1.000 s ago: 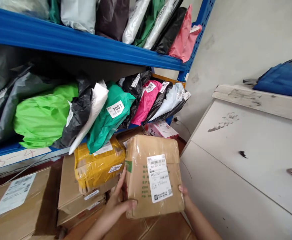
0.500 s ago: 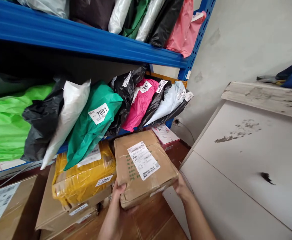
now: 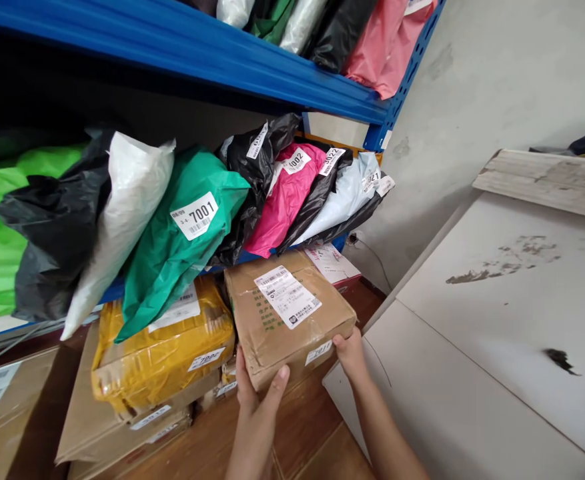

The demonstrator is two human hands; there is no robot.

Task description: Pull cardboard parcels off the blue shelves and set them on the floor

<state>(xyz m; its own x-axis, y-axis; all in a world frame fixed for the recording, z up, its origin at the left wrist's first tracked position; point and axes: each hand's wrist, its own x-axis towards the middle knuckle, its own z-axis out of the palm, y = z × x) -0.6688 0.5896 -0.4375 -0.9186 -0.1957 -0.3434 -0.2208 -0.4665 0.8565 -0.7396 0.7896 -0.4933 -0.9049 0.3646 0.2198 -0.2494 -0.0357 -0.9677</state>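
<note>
A brown cardboard box with a white shipping label on top lies beneath the low shelf edge, its near end facing me. My left hand grips the box's near left corner, with the thumb on the front face and the fingers along the left side. At the near right corner my right hand holds the box, some of its fingers hidden behind it. A small sticker shows on the front face. Left of the box sits a parcel wrapped in yellow tape, stacked on other cartons.
Above hang over a green bag, a pink bag and other bags on the blue rack. A pink-and-white box stands behind. White panels lean at right. Brown floor shows below.
The box has tipped so that its front face and sticker show more, and it sits a little further back. My left hand's thumb has moved from the top edge to the front face.
</note>
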